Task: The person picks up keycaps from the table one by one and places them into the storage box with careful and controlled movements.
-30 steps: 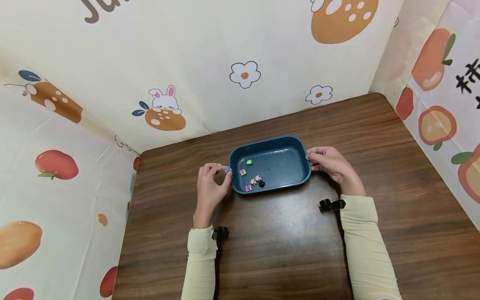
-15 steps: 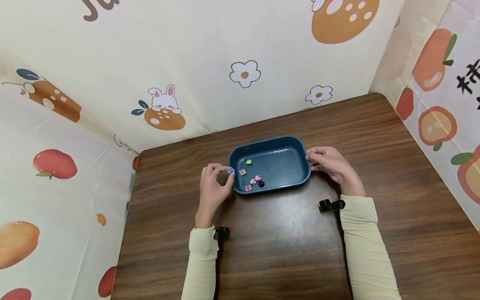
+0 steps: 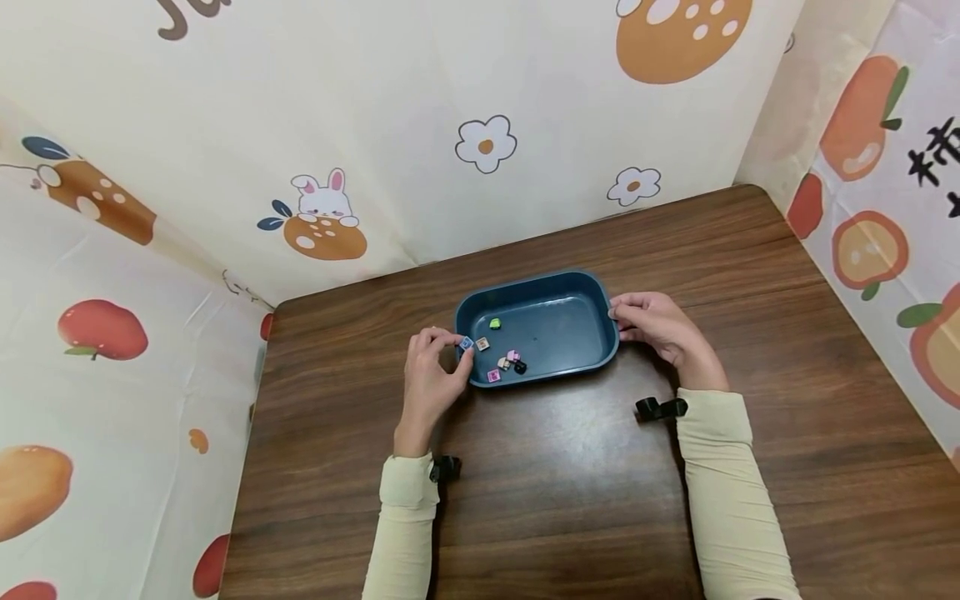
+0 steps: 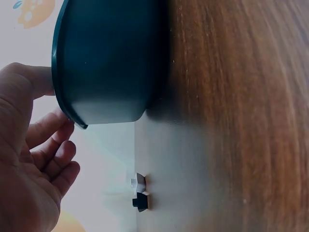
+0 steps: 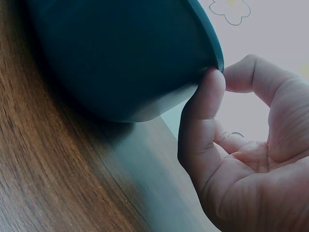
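My left hand (image 3: pixel 432 375) pinches a small blue square block (image 3: pixel 467 342) with a pale marking between thumb and fingertips. It holds the block over the left end of a dark blue oblong tray (image 3: pixel 570 371). In the left wrist view the thumb reaches behind the tray rim (image 4: pixel 56 58), so the block is hidden there. At the other end my right hand (image 3: pixel 656 325) pinches the tray's rim, thumb and finger meeting on it in the right wrist view. Inside the tray lie a green piece (image 3: pixel 495 323), a tan square block (image 3: pixel 483 343) and a pink square block (image 3: pixel 493 376).
Also in the tray are a black piece (image 3: pixel 521 367), a light pink piece (image 3: pixel 513 355) and a beige piece (image 3: pixel 503 363). On the wooden table (image 3: pixel 555 500) past the left hand stand a white piece (image 4: pixel 138 182) and a black piece (image 4: pixel 140 202). A printed cloth (image 3: pixel 405 100) hangs behind.
My left hand has moved slightly right, bringing the blue block from outside the tray's left rim to just over its inside. My right hand keeps its hold on the rim.
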A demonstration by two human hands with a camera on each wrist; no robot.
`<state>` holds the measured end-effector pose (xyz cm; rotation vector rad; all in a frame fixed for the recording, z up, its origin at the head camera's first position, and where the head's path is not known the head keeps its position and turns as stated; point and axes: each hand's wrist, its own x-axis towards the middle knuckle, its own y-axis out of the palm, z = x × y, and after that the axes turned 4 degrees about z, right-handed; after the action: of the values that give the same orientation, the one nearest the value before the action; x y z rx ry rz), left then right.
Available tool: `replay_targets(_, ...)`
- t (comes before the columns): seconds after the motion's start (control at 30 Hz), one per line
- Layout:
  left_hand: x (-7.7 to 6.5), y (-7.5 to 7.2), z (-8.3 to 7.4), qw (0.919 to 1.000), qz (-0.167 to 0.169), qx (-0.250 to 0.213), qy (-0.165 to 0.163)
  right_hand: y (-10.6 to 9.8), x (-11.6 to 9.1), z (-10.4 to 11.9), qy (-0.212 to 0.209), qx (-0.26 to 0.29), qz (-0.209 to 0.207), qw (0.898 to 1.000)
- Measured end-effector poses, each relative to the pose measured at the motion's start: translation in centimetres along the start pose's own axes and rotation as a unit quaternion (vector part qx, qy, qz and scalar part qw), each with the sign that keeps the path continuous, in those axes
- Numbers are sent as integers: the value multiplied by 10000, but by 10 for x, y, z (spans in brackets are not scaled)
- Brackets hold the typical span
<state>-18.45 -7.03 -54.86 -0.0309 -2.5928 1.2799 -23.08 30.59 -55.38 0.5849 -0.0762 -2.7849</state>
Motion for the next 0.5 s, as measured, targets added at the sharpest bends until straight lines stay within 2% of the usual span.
replay_targets(0.3,0,2,-1,9999,-82,38,134,1,0,1,7,56,-6,10000)
replay_targets(0.5,-1,3,0,10000,-31,42,55,1,1,0,3,88,3,10000)
